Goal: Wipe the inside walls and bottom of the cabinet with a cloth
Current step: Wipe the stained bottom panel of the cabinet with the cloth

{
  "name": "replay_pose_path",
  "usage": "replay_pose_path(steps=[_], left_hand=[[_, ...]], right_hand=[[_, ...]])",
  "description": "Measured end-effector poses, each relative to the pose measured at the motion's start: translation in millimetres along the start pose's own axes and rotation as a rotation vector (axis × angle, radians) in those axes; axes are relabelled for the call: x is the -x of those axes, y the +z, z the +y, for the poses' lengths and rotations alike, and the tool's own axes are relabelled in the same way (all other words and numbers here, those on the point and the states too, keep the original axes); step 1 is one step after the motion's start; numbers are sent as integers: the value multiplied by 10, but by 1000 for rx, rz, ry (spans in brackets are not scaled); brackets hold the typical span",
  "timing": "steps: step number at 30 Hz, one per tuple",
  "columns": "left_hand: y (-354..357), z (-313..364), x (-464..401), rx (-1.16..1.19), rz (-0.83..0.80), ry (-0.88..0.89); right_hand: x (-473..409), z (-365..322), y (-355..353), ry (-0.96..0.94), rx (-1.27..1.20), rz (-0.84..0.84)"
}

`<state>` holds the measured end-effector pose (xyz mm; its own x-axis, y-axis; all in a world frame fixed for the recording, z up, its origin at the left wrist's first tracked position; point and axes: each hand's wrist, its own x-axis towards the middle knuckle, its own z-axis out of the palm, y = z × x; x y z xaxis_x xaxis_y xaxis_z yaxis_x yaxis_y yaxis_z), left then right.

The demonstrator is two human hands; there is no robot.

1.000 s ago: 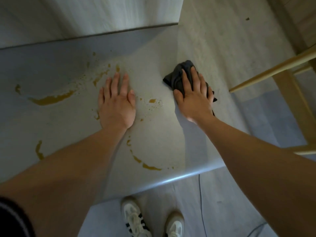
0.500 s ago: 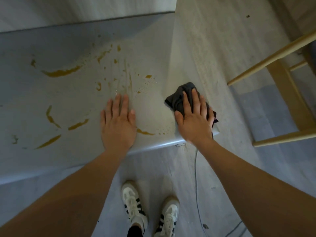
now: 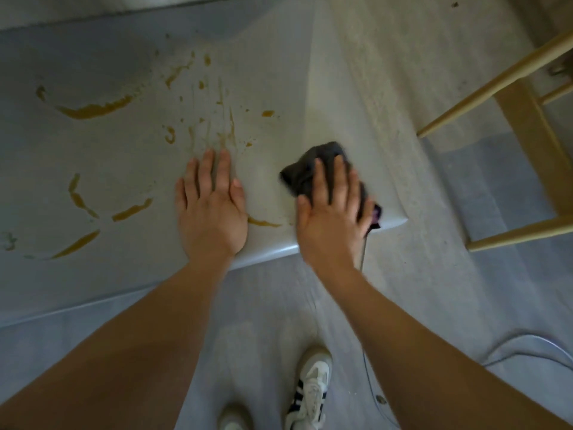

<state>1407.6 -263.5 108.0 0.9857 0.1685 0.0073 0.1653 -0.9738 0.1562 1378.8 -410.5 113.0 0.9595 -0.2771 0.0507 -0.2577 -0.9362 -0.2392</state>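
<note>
Grey cloth (image 3: 313, 169), bunched up, sits near the right front corner of the pale bench (image 3: 124, 156), pressed flat under the right hand (image 3: 333, 209), whose fingers lie straight across it and grasp nothing. Just beside it, the left hand (image 3: 212, 203) rests palm down on the bare surface, fingers stretched out and relaxed. Amber smears (image 3: 93, 110) and spots streak the bench to the left of and beyond the hands. Below the bench edge show a white shoe (image 3: 310, 389) on the floor (image 3: 465, 290) and a thin cable (image 3: 527, 346). Wooden chair legs (image 3: 527, 150) stand at the right.
</note>
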Motion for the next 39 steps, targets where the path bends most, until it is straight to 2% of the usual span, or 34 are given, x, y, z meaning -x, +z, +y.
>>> replay_pose_path(steps=[4,7,12,14,17,21,23,26,29,32,35,37,39], left_hand=[[8,3,-7,3,9,17],[12,-19,-2,-1,29,19],[11,-19,-16,15,12,7],[18,-17,-11,14,4,9],[25,-12,-2,16,20,14],[2,-12,-7,32,10,18],[-5,-19,-5,38,-13,8],[6,-24,-6,46,-6,12],[-19,-34,-7,64,0,18],[-36,-74,-26,98,-35,33],[-91,-151,-81,184,-65,123],[-166,-313,-86,143,-52,175],[-202,-573,-47,70,-64,152]], right_hand=[[118,-140,-20,-176,-38,-175],[-59,139,-77,-299,26,-102],[-360,383,-140,74,35,-147],[-251,196,-94,123,24,-101],[83,-154,-30,-31,4,-55],[21,-30,-147,-239,-3,-265],[-167,198,-212,-158,35,-214],[-426,335,-226,150,-3,-209],[-357,141,-187,233,-8,-180],[-63,-138,-98,107,-5,-170],[207,-469,4,-9,-22,-189],[311,-689,38,-98,-58,-220],[387,-789,50,-190,-63,-270]])
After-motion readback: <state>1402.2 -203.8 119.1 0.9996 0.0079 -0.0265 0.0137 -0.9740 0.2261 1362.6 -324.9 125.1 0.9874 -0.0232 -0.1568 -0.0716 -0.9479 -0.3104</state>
